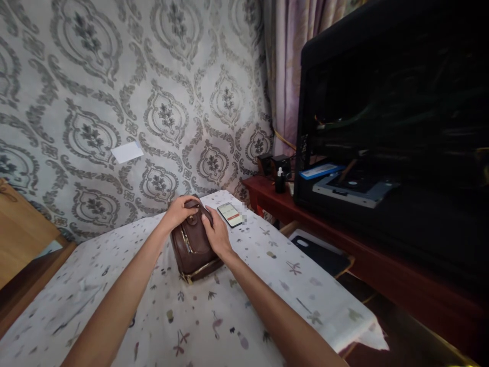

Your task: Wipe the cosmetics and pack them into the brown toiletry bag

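A brown leather bag (196,260) with gold zippers stands on the patterned white cloth (214,326). My left hand (181,210) is closed over the bag's upper left, its fingers curled by the top flap and metal stud. Against the upper right side rests my right hand (219,232), thumb toward the front and fingers behind the bag, gripping it. Part of the bag's top and far side is hidden by my hands. Just right of the bag lies a phone (230,214) with its screen lit.
To the right, a dark red table (263,191) carries a small black bottle with a white cap (280,181) and a large black screen (382,102). Below sits an open drawer (323,255). A wooden piece of furniture (28,234) stands at left; patterned wallpaper (164,114) is behind.
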`<control>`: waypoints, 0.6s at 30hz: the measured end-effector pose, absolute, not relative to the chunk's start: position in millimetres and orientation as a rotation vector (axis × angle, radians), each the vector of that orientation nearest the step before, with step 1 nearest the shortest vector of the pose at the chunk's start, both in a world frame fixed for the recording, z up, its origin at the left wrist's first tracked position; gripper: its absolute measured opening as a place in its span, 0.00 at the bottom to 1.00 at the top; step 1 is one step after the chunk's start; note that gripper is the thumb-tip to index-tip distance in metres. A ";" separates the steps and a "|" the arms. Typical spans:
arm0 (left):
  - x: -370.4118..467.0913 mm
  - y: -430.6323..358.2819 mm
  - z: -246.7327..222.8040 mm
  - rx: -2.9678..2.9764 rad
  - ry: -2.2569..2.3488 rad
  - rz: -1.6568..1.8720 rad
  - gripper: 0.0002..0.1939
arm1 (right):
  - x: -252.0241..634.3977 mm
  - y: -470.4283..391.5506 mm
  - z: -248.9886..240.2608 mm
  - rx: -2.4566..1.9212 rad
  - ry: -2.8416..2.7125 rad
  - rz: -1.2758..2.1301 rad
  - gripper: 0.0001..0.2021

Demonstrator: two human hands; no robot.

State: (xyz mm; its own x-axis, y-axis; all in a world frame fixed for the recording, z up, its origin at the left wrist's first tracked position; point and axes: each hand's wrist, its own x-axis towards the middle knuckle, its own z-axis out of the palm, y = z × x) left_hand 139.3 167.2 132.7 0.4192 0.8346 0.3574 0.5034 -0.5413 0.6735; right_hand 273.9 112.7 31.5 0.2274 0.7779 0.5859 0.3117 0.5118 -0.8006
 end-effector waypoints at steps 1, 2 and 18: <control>140.0 168.9 131.8 2.217 1.140 0.930 0.13 | 273.6 110.9 30.9 -1.056 -1.354 0.417 0.21; 140.6 170.6 131.2 2.227 1.145 0.918 0.14 | 273.3 108.9 30.4 -1.065 -1.350 0.414 0.21; 137.4 162.9 129.6 2.270 1.194 1.048 0.10 | 254.7 66.7 7.0 -1.227 -1.467 0.099 0.25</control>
